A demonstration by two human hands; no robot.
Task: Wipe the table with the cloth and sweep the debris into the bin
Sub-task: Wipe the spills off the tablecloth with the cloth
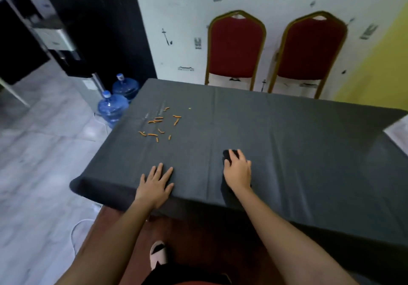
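A table covered in dark grey fabric (287, 134) fills the middle of the view. Several small orange crumbs (159, 124) lie scattered near its far left corner. My right hand (238, 170) rests on a dark cloth (225, 155) near the front edge, fingers closed over it; only the cloth's far end shows past my fingertips. My left hand (157, 183) lies flat on the table's front edge with fingers spread, holding nothing. The crumbs are well ahead of my left hand. No bin is in view.
Two red chairs (237, 48) (309, 50) stand behind the table against the wall. Two blue water jugs (112, 108) (125, 87) sit on the floor by the left corner. A white sheet (398, 133) lies at the table's right edge. A white cable (75, 229) runs across the floor.
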